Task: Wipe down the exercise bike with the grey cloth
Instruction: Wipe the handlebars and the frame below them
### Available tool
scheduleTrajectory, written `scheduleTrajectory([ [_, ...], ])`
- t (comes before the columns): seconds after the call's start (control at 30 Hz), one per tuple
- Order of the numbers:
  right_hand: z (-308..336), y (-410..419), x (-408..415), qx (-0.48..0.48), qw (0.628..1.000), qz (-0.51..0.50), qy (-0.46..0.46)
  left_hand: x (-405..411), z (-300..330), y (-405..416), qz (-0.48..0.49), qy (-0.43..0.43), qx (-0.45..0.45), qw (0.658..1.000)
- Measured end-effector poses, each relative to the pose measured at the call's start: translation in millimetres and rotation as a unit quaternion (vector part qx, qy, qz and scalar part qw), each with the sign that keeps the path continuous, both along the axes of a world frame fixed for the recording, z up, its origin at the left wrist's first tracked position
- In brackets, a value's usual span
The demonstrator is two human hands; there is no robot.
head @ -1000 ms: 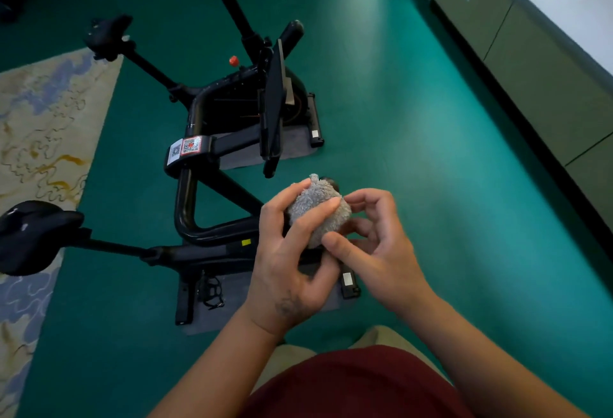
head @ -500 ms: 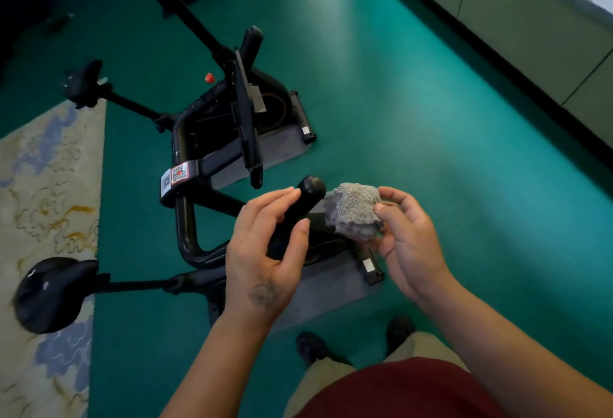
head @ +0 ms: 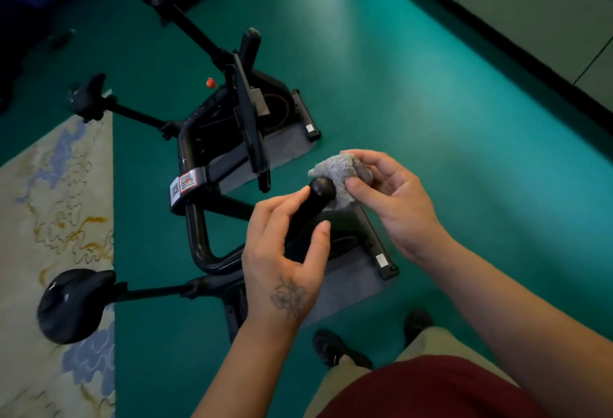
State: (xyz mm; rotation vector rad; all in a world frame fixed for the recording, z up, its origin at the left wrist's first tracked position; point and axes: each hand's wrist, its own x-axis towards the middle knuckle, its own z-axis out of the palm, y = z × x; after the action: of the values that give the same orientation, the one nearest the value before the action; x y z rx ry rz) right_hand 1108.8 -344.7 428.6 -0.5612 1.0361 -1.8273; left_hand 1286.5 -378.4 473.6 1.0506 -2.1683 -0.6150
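1. Since a moment ago my two hands have parted: the grey cloth (head: 343, 174), which both were bunching in front of me, is now with my right hand (head: 391, 200) alone, and my left hand (head: 285, 251) has gone to the near handlebar grip (head: 310, 207).
2. My right hand pinches the cloth as a crumpled wad between thumb and curled fingers; the wad sits just beside the rounded tip of the grip, touching or nearly so, I cannot tell which.
3. My left hand is loosely spread, fingers extended along the left of the grip and thumb on the other side, bracketing it; whether they press on it I cannot tell.
4. To do this step well, I judge I should wrap the cloth round the grip rather than dab with a ball, close my right hand over it, and draw along its length while twisting, my left steadying the bar.
5. The grip's long axis runs from low near my left palm up and away towards the cloth, tip pointing up and slightly right.
6. The exercise bike (head: 199, 218) stands on the green floor (head: 431, 102), its saddle (head: 71, 305) to my left and its far grip (head: 248, 44) ahead.
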Motion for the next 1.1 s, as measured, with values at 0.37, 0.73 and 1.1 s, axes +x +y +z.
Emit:
scheduleTrajectory([
  [0.37, -4.7, -32.5, -10.8, -0.003, 0.985, 0.172, 0.026, 6.2, 2.4, -2.0, -0.028, 0.005, 0.029, 0.999],
  [0.73, -13.3, -42.0, -10.0, -0.036, 0.972, 0.197, -0.124, 6.0, 8.4, -31.7, -0.044, 0.009, 0.081, 0.996],
  [1.1, -9.0, -44.3, -32.5, -0.005, 0.979, 0.193, 0.06, -13.3, 22.6, -55.8, -0.114, -0.044, 0.207, 0.971],
])
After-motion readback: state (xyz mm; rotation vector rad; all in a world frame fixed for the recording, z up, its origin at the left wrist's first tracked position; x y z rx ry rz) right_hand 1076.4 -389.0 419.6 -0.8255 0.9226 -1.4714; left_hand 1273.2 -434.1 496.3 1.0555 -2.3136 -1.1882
